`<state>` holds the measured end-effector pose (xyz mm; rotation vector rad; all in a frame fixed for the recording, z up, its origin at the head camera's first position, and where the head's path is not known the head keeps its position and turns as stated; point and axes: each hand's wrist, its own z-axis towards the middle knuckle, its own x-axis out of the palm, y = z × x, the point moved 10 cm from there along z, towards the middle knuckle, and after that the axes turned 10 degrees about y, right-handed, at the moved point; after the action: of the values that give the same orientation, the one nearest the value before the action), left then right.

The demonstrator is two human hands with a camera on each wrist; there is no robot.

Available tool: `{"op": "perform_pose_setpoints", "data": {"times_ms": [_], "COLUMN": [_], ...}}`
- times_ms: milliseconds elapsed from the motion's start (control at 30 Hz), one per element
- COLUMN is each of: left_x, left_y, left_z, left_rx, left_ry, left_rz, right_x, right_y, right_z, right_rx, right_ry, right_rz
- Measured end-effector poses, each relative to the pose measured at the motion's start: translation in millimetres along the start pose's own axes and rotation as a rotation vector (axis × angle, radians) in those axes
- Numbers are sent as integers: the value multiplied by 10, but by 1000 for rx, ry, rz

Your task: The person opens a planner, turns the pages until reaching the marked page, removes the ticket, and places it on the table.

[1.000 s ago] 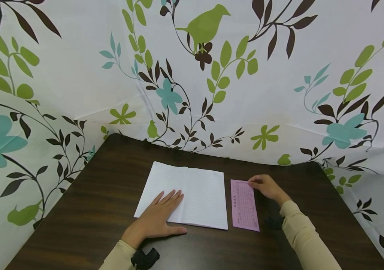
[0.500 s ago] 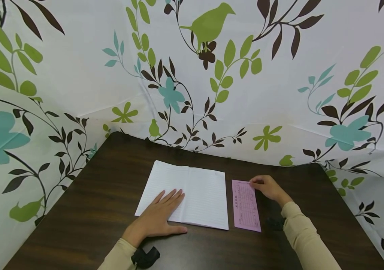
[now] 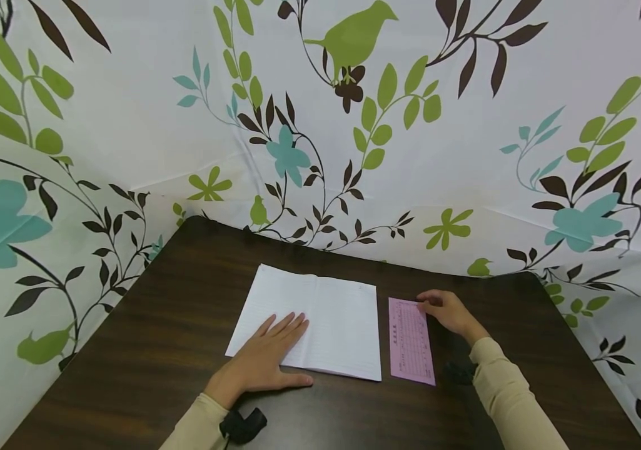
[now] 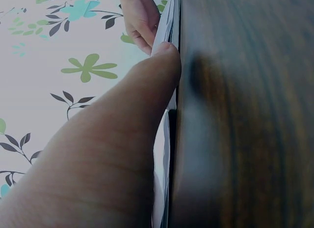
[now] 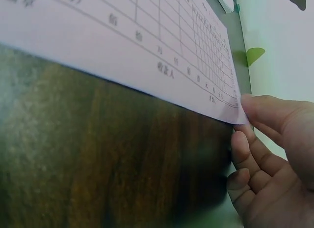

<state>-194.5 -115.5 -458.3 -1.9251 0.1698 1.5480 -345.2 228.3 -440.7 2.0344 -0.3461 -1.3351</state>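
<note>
A lined notebook (image 3: 343, 325) lies spread open on the dark table. Flat on its left page rests my left hand (image 3: 264, 359), fingers straight and spread, the thumb beyond the lower edge. To the right of the notebook is a pink printed slip (image 3: 411, 344) with a ruled grid. My right hand (image 3: 446, 310) pinches the slip's far right corner between thumb and fingers; in the right wrist view, the thumb (image 5: 274, 110) presses on that corner and the other fingers curl below it. In the left wrist view, the notebook's page edges (image 4: 169, 31) show beside my thumb.
The dark wooden table (image 3: 129, 356) reaches back to a white cloth (image 3: 455, 156) printed with leaves, birds and flowers. A black wrist strap device (image 3: 243, 428) sits at my left wrist.
Both hands keep their places on the notebook and the slip. The whole head view has shifted slightly; the slip looks almost unmoved.
</note>
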Motion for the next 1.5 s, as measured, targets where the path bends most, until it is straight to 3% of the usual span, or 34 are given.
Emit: {"op": "perform_pose_setpoints", "data": {"times_ms": [500, 767, 1000, 1200, 1333, 1500], "left_x": [-53, -50, -19, -19, -39, -58], "left_y": [-22, -14, -8, -22, -35, -38], "left_z": [9, 4, 15, 10, -1, -4], "left_rx": [9, 13, 18, 19, 21, 35], "left_ry": [-8, -18, -26, -34, -35, -55], "left_rz": [22, 26, 5, -11, -20, -58], "right_x": [-87, -45, 259, 626, 886, 1102], "right_y": [2, 289, 793, 1095, 1236, 1238], "right_z": [-111, -183, -221, -229, -277, -326], "right_rx": [-11, -65, -182, -235, -285, -292], "right_ry": [-109, -159, -96, -12, 82, 180], "right_rz": [-11, -93, -192, -314, -403, -421]}}
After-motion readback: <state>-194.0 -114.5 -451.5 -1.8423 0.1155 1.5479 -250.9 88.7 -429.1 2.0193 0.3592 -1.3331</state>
